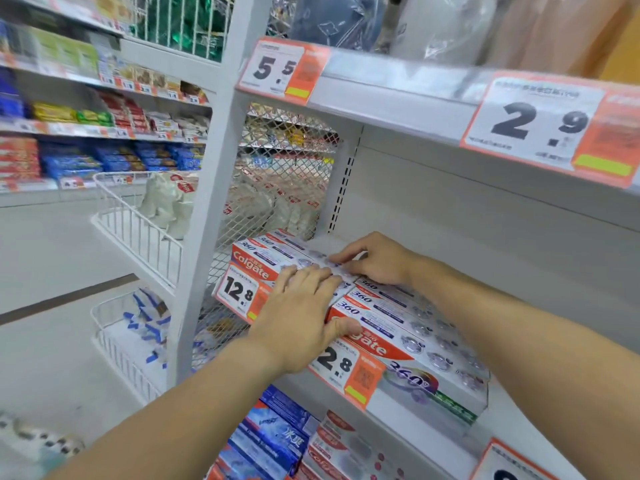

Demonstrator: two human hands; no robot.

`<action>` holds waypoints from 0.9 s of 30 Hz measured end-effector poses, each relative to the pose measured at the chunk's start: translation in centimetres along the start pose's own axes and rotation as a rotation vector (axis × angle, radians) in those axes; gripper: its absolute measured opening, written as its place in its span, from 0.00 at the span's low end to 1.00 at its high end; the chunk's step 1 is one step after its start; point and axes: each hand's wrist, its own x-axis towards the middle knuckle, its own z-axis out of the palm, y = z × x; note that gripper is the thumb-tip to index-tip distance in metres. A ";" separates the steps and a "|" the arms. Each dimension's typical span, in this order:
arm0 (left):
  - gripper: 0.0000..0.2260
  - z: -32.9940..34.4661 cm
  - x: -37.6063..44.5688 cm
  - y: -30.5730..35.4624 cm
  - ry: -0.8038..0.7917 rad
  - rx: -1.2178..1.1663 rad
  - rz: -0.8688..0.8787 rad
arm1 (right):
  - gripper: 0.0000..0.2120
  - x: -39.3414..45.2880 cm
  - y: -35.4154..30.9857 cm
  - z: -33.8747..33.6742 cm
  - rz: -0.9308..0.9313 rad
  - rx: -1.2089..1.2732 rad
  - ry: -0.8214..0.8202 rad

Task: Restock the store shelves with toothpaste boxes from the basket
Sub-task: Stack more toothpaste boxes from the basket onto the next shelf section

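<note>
Toothpaste boxes (408, 327) are being lined up flat along the shelf (433, 441) front, above its 12.8 tags (239, 292). They are being pressed by the left hand (301, 317), fingers straight and together; the right hand (377, 259), fingers lightly bent, is being rested on boxes behind.

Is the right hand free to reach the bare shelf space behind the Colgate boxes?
Probably yes. The right hand rests on the far end of the Colgate boxes, and the shelf beyond it shows nothing in the way.

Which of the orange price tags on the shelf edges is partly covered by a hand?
The 12.8 tag under the left hand; its first digit is hidden. The other 12.8 tag shows fully.
</note>
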 end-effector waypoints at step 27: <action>0.48 -1.9 0.2 1.0 -0.234 0.052 -0.071 | 0.25 -7.9 -0.5 -0.3 0.032 -0.263 0.076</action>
